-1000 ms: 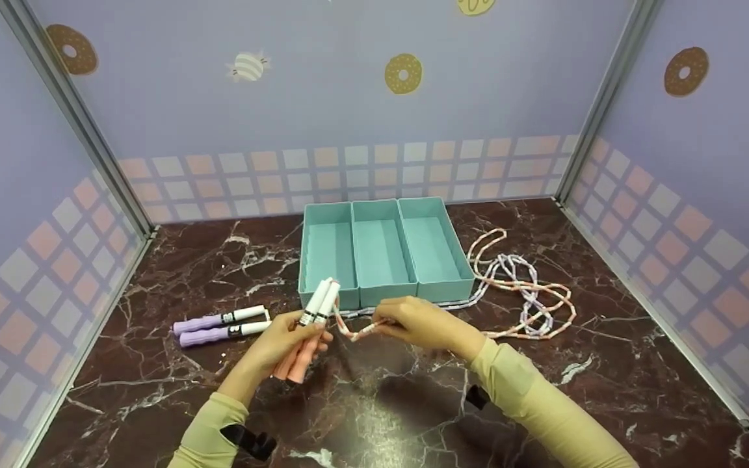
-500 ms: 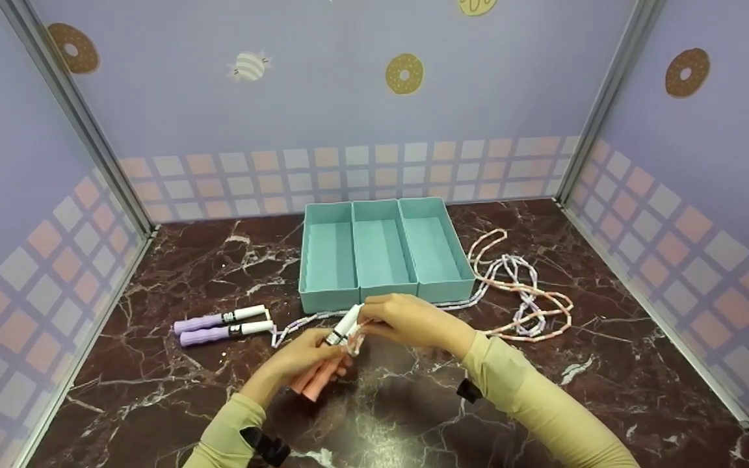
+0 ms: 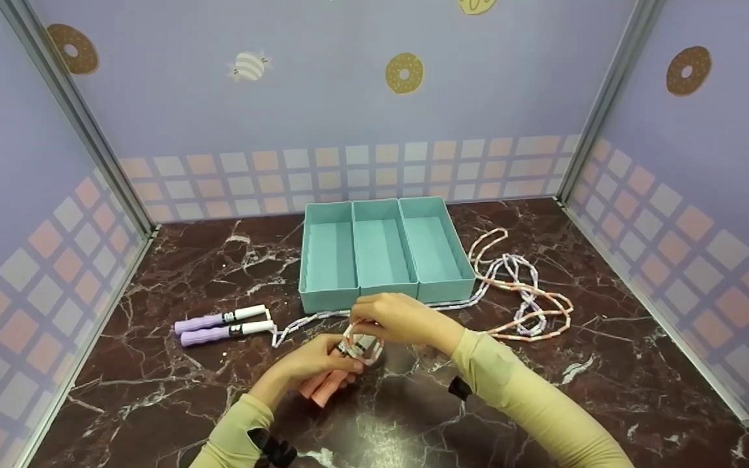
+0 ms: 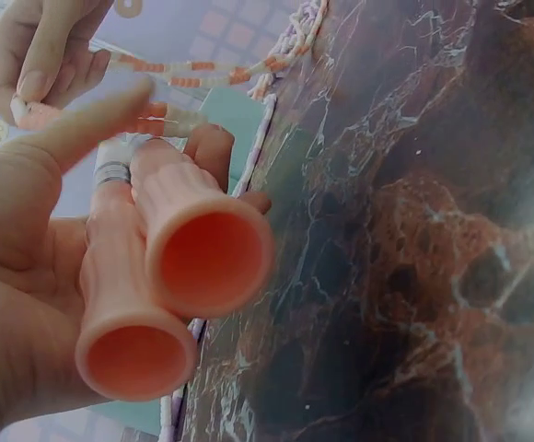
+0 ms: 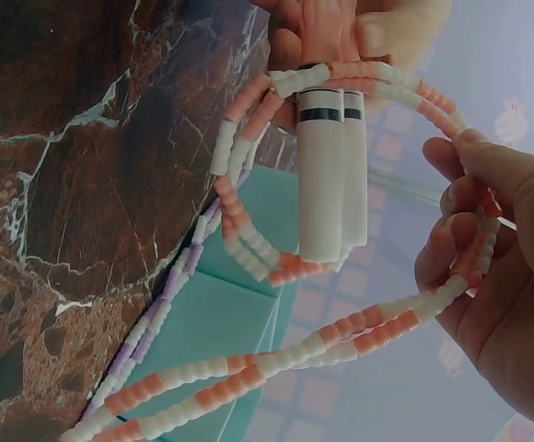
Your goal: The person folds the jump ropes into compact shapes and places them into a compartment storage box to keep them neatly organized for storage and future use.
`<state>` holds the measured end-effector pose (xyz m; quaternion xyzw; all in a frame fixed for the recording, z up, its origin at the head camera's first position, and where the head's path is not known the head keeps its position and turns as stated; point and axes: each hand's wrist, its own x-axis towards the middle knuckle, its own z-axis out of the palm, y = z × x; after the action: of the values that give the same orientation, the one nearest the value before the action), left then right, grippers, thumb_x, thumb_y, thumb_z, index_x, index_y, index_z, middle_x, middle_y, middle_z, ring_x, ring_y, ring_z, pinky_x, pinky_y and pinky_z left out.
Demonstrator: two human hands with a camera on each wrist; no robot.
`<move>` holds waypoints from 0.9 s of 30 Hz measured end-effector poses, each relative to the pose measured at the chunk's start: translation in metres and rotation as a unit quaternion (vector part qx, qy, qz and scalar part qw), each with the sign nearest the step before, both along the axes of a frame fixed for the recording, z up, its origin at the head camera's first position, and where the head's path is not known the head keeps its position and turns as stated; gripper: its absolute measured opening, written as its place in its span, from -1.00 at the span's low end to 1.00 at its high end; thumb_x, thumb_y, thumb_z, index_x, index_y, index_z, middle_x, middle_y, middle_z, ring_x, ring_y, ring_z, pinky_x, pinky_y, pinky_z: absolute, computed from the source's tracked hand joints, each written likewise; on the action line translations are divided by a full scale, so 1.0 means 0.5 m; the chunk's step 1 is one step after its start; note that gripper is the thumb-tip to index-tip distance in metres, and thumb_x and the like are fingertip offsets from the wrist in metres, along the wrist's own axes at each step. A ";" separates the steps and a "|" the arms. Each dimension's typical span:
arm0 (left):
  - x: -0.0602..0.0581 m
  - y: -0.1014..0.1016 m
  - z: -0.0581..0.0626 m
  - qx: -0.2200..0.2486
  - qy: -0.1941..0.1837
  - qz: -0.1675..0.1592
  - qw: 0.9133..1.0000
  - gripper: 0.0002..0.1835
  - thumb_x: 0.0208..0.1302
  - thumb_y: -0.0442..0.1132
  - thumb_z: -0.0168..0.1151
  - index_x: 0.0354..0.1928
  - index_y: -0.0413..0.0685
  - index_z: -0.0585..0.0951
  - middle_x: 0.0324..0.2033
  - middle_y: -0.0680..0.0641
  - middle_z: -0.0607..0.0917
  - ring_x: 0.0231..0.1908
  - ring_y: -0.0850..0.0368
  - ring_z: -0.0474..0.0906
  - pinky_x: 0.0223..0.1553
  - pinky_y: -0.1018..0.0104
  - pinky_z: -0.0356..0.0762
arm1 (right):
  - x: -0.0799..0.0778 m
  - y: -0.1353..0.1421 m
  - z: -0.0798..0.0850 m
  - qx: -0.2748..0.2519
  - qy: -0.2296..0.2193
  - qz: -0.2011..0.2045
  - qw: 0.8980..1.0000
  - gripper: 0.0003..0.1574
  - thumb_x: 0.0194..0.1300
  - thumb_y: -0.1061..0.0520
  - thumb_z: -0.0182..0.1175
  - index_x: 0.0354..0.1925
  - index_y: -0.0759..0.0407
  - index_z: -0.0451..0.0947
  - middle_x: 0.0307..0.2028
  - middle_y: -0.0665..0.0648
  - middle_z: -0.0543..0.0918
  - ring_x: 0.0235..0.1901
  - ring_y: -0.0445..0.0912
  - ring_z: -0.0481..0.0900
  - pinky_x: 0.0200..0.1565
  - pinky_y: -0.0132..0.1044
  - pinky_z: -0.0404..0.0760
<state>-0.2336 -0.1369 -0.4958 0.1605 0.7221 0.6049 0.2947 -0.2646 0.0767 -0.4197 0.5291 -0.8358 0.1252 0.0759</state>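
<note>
In the head view my left hand (image 3: 309,362) grips two jump rope handles side by side near the table's front middle. Peach grips (image 4: 118,253) with flared, hollow ends face the left wrist camera. Their white ends (image 5: 320,184) with black bands point away from the palm in the right wrist view. Orange-and-white beaded rope (image 5: 341,327) runs doubled from the handles and forms a loop around them. Just above, my right hand (image 3: 400,317) pinches that doubled rope between thumb and fingers (image 5: 446,230). The loop hangs between both hands, and the left fingers are partly hidden behind the grips.
A teal three-compartment box (image 3: 329,301) stands behind the hands. Purple jump rope handles (image 3: 209,335) lie at left, their purple-and-white rope (image 3: 303,321) running along the box's front. Tangled beaded ropes (image 3: 527,305) lie at right. Patterned panels (image 3: 374,97) enclose the table (image 3: 121,396).
The left hand has shifted right with the peach handles, uncovering the purple rope at left. The right hand has moved slightly left, bringing the beaded rope around the white handle ends.
</note>
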 end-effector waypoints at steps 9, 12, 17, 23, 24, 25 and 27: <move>0.000 0.007 -0.007 0.010 0.007 -0.007 1.000 -0.61 0.40 -0.09 0.19 -0.03 -0.34 0.57 -0.35 -0.04 0.75 -0.40 0.19 0.68 -0.29 0.34 0.68 | -0.008 -0.012 -0.005 0.013 -0.006 -0.009 1.000 -0.82 0.41 0.03 0.16 -0.18 0.07 0.64 -0.23 -0.01 0.71 -0.27 -0.16 0.70 -0.16 -0.32 0.69; -0.001 0.008 -0.009 0.012 0.011 -0.005 1.000 -0.62 0.42 -0.11 0.16 -0.04 -0.36 0.57 -0.35 -0.06 0.75 -0.40 0.19 0.69 -0.29 0.33 0.69 | -0.010 -0.013 -0.007 0.016 -0.004 -0.011 1.000 -0.82 0.41 0.03 0.17 -0.19 0.07 0.64 -0.23 -0.01 0.71 -0.27 -0.16 0.70 -0.16 -0.30 0.69; -0.001 0.010 -0.010 0.013 0.008 0.002 1.000 -0.67 0.42 -0.14 0.15 -0.07 -0.33 0.58 -0.36 -0.03 0.73 -0.40 0.17 0.69 -0.29 0.32 0.69 | -0.014 -0.017 -0.011 0.024 -0.001 -0.019 1.000 -0.80 0.41 0.00 0.16 -0.17 0.05 0.65 -0.22 -0.02 0.71 -0.25 -0.16 0.70 -0.15 -0.30 0.69; 0.001 0.011 -0.008 0.008 0.013 -0.004 1.000 -0.71 0.39 -0.17 0.19 -0.14 -0.33 0.60 -0.38 -0.02 0.73 -0.42 0.18 0.68 -0.33 0.35 0.68 | -0.017 -0.019 -0.016 0.022 0.001 -0.011 1.000 -0.80 0.40 -0.01 0.18 -0.19 0.04 0.66 -0.24 -0.02 0.70 -0.28 -0.17 0.69 -0.17 -0.31 0.69; 0.002 0.011 -0.007 0.006 0.015 -0.006 1.000 -0.72 0.38 -0.17 0.20 -0.15 -0.33 0.60 -0.39 -0.03 0.73 -0.42 0.18 0.68 -0.34 0.36 0.67 | -0.018 -0.019 -0.016 0.021 -0.001 -0.008 1.000 -0.80 0.40 -0.01 0.18 -0.19 0.04 0.67 -0.24 -0.02 0.70 -0.28 -0.17 0.69 -0.17 -0.31 0.69; 0.002 0.011 -0.007 0.003 0.016 -0.008 1.000 -0.72 0.38 -0.18 0.21 -0.15 -0.33 0.60 -0.40 -0.03 0.73 -0.43 0.19 0.68 -0.35 0.37 0.67 | -0.019 -0.019 -0.016 0.019 -0.003 -0.004 1.000 -0.80 0.39 -0.01 0.19 -0.19 0.05 0.67 -0.24 -0.01 0.70 -0.28 -0.17 0.69 -0.16 -0.32 0.69; 0.003 0.010 -0.005 -0.002 0.020 -0.012 1.000 -0.72 0.37 -0.17 0.22 -0.16 -0.34 0.60 -0.41 -0.05 0.74 -0.44 0.19 0.68 -0.37 0.38 0.66 | -0.021 -0.019 -0.017 0.015 -0.010 0.004 1.000 -0.79 0.38 0.00 0.20 -0.17 0.07 0.68 -0.23 0.00 0.71 -0.25 -0.17 0.70 -0.12 -0.33 0.68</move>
<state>-0.2319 -0.1319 -0.4984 0.1808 0.7269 0.5965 0.2882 -0.2752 0.0670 -0.4280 0.5321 -0.8364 0.1179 0.0591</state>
